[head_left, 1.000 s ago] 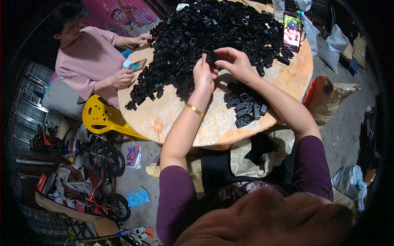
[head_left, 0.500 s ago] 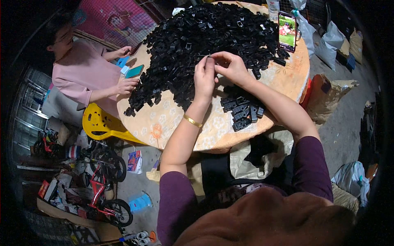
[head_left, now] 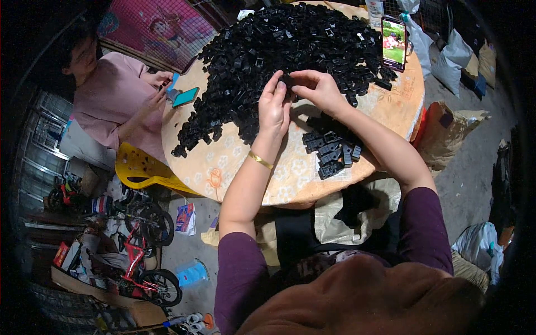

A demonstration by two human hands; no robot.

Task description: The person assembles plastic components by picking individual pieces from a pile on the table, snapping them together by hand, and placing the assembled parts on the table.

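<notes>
Over the near edge of a large heap of small black plastic parts [head_left: 240, 67], my two hands meet around one black plastic part [head_left: 287, 81]. My left hand [head_left: 272, 109], with a gold bangle at the wrist, is closed on it with the thumb and fingers. From the other side, the thumb and forefinger of my right hand [head_left: 321, 94] grip the same part. Its detail is too dark and small to make out. Below my right forearm, a small group of black plastic blocks [head_left: 332, 153] lies in rows on the tablecloth.
A round table with an orange patterned cloth [head_left: 223, 178] carries the heap. A phone [head_left: 393, 43] stands upright at the far right. To the left, a person in pink [head_left: 106, 95] handles a small dark piece beside a teal-screened phone [head_left: 186, 97]. Sacks [head_left: 449, 131] stand right of the table.
My fingers have shifted around the black part, and the right fingertips have spread a little. The person on the left has brought both hands together, away from the heap.
</notes>
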